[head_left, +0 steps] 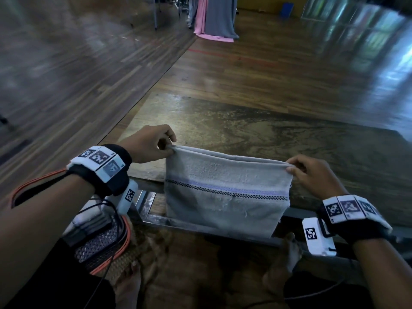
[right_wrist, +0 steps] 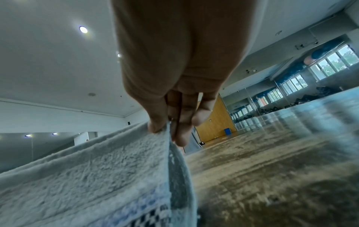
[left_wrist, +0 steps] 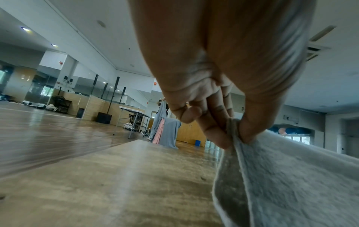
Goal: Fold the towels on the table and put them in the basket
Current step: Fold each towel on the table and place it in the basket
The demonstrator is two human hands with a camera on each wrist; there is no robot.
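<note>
Towel (head_left: 225, 192): grey terry, doubled over, with a lilac stripe and a black-and-white checked band running across its lower half. It hangs in the air at the near edge of the table (head_left: 256, 132), its folded top edge stretched level between the two hands and its lower part dropping below the table's edge.

Left hand (head_left: 148, 143): grip grasping the towel's upper left corner, thumb against fingertips, the other fingers curled in. The left wrist view confirms the layers of cloth (left_wrist: 291, 176) pinched between thumb and fingers (left_wrist: 213, 133).

Right hand (head_left: 312, 175): grip grasping the upper right corner in the same manner. The right wrist view shows the thumb (right_wrist: 155, 119) pressed on the near face of the towel (right_wrist: 87, 176), fingers behind it.

Table: worn wooden top with a metal frame rail along the near side (the surface looks stained and glossy).

Background: wooden floor (head_left: 267, 70), grey and pink cloths (head_left: 214, 18) hanging at the far side of the room.
</note>
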